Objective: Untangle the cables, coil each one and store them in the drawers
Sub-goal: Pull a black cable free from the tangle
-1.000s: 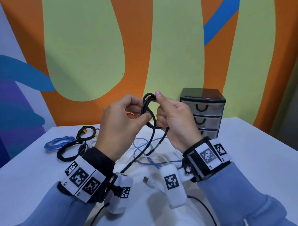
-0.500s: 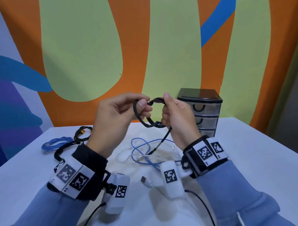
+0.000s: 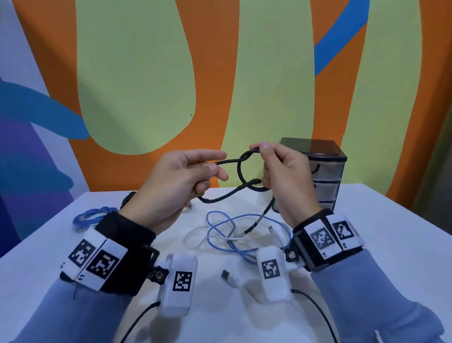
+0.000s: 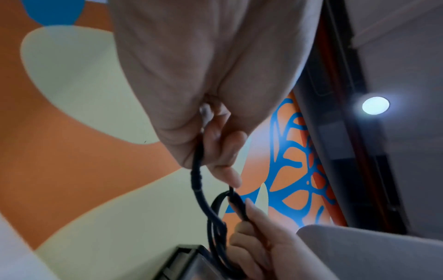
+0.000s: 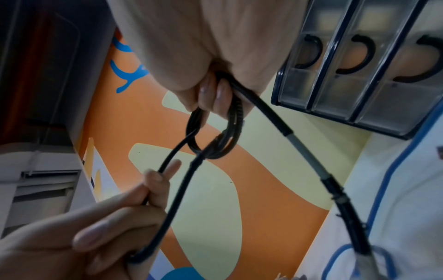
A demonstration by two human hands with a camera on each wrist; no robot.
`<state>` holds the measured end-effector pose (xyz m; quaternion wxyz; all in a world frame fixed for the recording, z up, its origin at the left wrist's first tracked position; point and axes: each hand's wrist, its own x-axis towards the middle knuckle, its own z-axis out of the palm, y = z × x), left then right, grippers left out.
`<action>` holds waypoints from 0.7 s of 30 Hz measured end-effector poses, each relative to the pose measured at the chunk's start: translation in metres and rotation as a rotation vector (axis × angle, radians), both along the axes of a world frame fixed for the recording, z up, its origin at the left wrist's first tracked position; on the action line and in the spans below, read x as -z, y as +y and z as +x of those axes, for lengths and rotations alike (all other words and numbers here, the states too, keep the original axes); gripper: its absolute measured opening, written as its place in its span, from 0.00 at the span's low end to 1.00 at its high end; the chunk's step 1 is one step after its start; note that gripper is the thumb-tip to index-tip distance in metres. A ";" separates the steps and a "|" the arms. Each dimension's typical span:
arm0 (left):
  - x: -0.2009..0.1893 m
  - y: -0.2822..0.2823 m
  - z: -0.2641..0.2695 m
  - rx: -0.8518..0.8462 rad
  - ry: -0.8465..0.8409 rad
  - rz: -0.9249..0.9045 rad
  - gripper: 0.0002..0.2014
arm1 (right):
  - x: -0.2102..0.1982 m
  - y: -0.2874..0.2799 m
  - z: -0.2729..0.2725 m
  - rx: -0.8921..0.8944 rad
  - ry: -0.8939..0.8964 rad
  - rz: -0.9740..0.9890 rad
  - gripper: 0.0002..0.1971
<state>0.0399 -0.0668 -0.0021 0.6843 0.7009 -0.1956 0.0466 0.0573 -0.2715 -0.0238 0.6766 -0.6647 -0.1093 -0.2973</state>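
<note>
Both hands hold a black braided cable [image 3: 241,170] up above the table. My right hand [image 3: 279,174] pinches the top of a small coil and grips its lower side [image 5: 215,121]. My left hand [image 3: 194,172] pinches a strand that runs left from the coil [image 4: 199,181]. The cable's tail [image 3: 260,216] hangs down to the table. A light blue cable [image 3: 222,228] and a white cable [image 3: 194,237] lie tangled below the hands. The small drawer unit [image 3: 323,177], its three drawers closed [image 5: 354,66], stands behind my right hand.
A coiled blue cable [image 3: 92,216] lies at the left on the white table [image 3: 404,241]. A black coil [image 3: 127,197] shows partly behind my left wrist. A white USB plug [image 3: 228,277] lies near the front. The painted wall stands close behind.
The hands have drawn apart. My left hand pulled a strand out to the left, and the loop held by my right hand now stands more open.
</note>
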 end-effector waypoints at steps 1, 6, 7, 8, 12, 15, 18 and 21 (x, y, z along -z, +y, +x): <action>0.000 0.001 0.000 -0.031 -0.041 0.079 0.13 | 0.000 0.001 -0.002 0.037 -0.016 -0.033 0.14; 0.004 -0.002 0.001 -0.232 -0.286 0.438 0.10 | -0.002 0.001 -0.005 0.160 -0.083 -0.171 0.13; 0.005 -0.002 0.002 -0.266 -0.320 0.471 0.11 | -0.002 0.001 -0.004 0.122 -0.065 -0.107 0.13; 0.005 -0.002 0.003 -0.300 -0.346 0.486 0.11 | -0.004 0.001 -0.003 0.055 -0.044 -0.009 0.14; 0.008 -0.004 0.001 -0.433 -0.477 0.631 0.08 | -0.014 0.005 -0.010 -0.345 0.073 0.434 0.13; 0.009 -0.007 -0.002 -0.484 -0.553 0.627 0.09 | -0.015 0.012 -0.012 -0.564 0.153 0.673 0.12; 0.007 -0.016 -0.005 -0.323 -0.421 0.387 0.11 | -0.011 0.025 -0.012 -0.492 0.146 0.634 0.13; 0.006 -0.025 -0.012 -0.148 -0.262 0.101 0.10 | -0.007 0.030 -0.014 -0.273 0.116 0.306 0.19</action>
